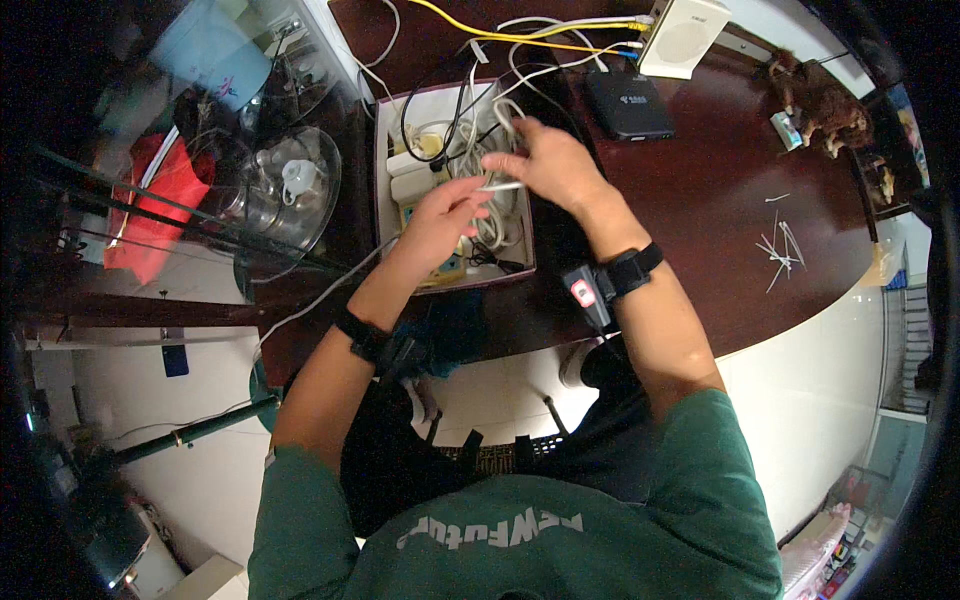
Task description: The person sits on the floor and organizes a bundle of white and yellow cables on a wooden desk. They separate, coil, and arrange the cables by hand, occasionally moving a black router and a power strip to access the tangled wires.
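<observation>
An open box (pixel 530 259) on the dark wooden table holds a tangle of grey-white cables (pixel 491 225), a black cable and power adapters or power strips (pixel 411 186). Over the middle of the box, my left hand (pixel 442 221) has a light cable (pixel 501 187) between its thumb and fingers. My right hand (pixel 555 165) is at the box's upper right side, thumb and fingers apart around the cables; motion blur hides whether it grips one. White cable ties (pixel 784 251) lie scattered on the table to the right.
Behind the box, yellow cables (pixel 517 35) run to a white device (pixel 682 37). A black set-top box or router (pixel 630 105) sits right of it. A glass tray (pixel 330 180) with glassware and a red bag (pixel 161 202) stand at left. A brown figurine (pixel 817 101) is at far right.
</observation>
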`<state>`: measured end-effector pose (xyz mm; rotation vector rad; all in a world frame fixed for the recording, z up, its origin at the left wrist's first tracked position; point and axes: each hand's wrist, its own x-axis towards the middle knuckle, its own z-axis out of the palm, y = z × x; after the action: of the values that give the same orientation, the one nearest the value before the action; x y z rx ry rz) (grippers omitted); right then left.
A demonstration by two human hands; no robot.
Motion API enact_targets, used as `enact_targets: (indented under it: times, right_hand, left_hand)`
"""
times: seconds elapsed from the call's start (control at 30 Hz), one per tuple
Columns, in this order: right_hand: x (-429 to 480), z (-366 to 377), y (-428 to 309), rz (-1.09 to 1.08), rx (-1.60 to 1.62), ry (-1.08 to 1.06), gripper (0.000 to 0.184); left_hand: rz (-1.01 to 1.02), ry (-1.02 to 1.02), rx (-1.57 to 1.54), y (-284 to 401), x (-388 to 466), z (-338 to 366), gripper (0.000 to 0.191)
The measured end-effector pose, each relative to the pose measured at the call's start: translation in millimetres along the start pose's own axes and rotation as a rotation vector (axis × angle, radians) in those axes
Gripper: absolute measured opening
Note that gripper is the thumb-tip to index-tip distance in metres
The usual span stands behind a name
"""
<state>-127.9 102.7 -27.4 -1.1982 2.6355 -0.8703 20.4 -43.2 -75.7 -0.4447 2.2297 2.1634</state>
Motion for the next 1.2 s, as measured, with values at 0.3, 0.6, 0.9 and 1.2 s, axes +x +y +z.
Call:
enact_targets:
  times: [0.3,0.6,0.9,1.2]
  right_hand:
    - [10,-17,24,-0.001,0.216,-0.086,0.049]
    - [7,0,16,-0.113,0.001,0.183,0.020]
    - [3,3,10,-0.051,-0.046,0.371,0.017]
    - [21,14,12,0.182,0.909,0.042,0.022]
  left_hand:
    - [-0.047,-0.038,0.253,28,12,3,0.035]
    - [0.071,0.423,0.537,13,62,-46,0.039]
    - [0.175,0.240,0.648,34,79,-40,0.023]
    - [0.359,0.337,0.774,53,51,37,0.020]
